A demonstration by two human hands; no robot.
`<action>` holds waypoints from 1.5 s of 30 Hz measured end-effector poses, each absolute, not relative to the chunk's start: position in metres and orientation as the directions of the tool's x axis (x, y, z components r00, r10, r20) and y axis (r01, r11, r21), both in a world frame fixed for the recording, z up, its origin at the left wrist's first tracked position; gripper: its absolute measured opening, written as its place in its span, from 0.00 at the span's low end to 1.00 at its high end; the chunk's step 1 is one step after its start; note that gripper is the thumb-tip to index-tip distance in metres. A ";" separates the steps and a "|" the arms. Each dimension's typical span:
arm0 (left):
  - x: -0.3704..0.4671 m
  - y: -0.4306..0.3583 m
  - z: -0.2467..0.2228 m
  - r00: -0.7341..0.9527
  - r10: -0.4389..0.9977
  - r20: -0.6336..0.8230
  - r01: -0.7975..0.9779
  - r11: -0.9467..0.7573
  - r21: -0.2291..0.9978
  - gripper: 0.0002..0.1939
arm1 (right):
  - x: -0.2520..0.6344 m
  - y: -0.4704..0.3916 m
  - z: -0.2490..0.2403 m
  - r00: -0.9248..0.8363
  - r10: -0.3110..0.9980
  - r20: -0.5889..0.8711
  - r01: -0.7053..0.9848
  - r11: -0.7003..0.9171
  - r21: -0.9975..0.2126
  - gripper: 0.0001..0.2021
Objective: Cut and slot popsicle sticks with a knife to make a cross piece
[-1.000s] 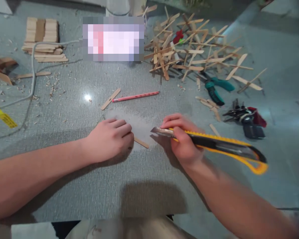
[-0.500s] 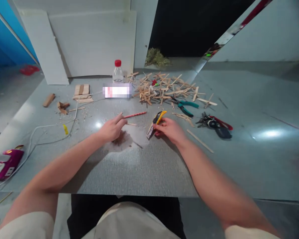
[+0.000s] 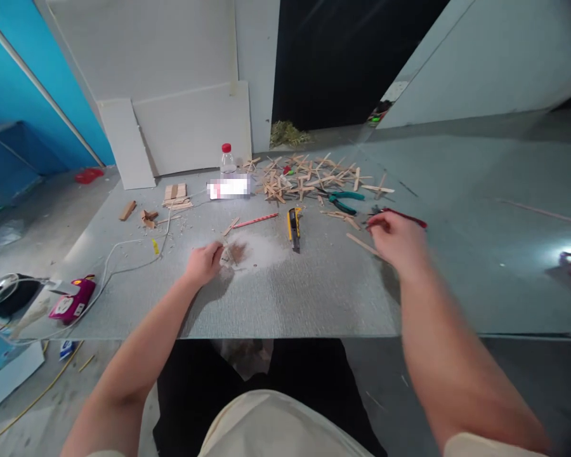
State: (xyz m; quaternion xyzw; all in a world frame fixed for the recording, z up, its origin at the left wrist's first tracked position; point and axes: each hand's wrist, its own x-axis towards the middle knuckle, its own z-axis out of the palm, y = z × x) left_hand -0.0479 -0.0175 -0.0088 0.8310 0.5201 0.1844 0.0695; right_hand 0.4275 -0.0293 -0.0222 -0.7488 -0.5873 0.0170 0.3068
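Note:
My left hand (image 3: 204, 263) is at the near-left edge of a dusty patch, fingers pinched together. A small pale piece (image 3: 229, 255) shows at its fingertips, too blurred to name. My right hand (image 3: 400, 238) reaches to the right, thumb and fingers closed together over a bunch of keys, which it mostly hides. A wooden stick (image 3: 360, 243) lies beside that hand. Between my hands a yellow-and-black utility knife (image 3: 293, 228) rests on the table. Left of the knife lie a red striped pencil (image 3: 255, 220) and a small crossed pair of sticks (image 3: 231, 226).
Many crossed wooden sticks (image 3: 309, 178) are heaped at the back, with teal-handled pliers (image 3: 345, 202) in front. A red-capped bottle (image 3: 227, 160) stands at the back. Stacked sticks (image 3: 176, 193), a white cable (image 3: 108, 254) and a magenta power strip (image 3: 73, 301) occupy the left.
The utility knife has left my right hand and lies on the table. My right hand has moved right to the keys. My left hand has drawn back from the pencil.

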 end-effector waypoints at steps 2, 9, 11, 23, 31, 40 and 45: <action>-0.049 -0.013 -0.010 0.355 0.895 0.268 0.833 -0.433 0.343 0.18 | 0.440 -0.052 -0.033 0.356 0.870 0.342 0.880 -0.189 -0.435 0.12; -0.041 -0.011 -0.014 0.388 0.877 0.283 0.764 -0.478 0.434 0.14 | 0.432 -0.064 -0.062 0.273 0.932 0.237 0.930 -0.192 -0.314 0.07; -0.040 -0.011 -0.013 0.376 0.886 0.272 0.754 -0.463 0.465 0.13 | 0.430 -0.055 -0.059 0.281 0.940 0.196 0.931 -0.217 -0.295 0.06; -0.007 0.022 -0.016 0.249 0.956 0.156 0.479 -0.261 0.838 0.11 | 0.413 -0.052 -0.030 0.322 0.941 0.101 0.921 -0.287 -0.262 0.11; -0.010 0.028 -0.036 0.234 0.970 0.062 0.029 -0.071 0.997 0.18 | 0.286 -0.041 0.012 -0.109 0.987 0.121 0.834 0.157 -0.529 0.15; -0.015 0.028 -0.032 0.263 0.965 0.000 -0.144 0.039 0.989 0.24 | 0.178 -0.020 -0.001 -0.252 0.922 0.295 0.610 0.388 -0.691 0.12; -0.014 0.029 -0.037 0.226 0.973 -0.041 -0.151 0.076 0.986 0.21 | 0.181 -0.024 -0.013 -0.253 0.920 0.300 0.567 0.392 -0.725 0.11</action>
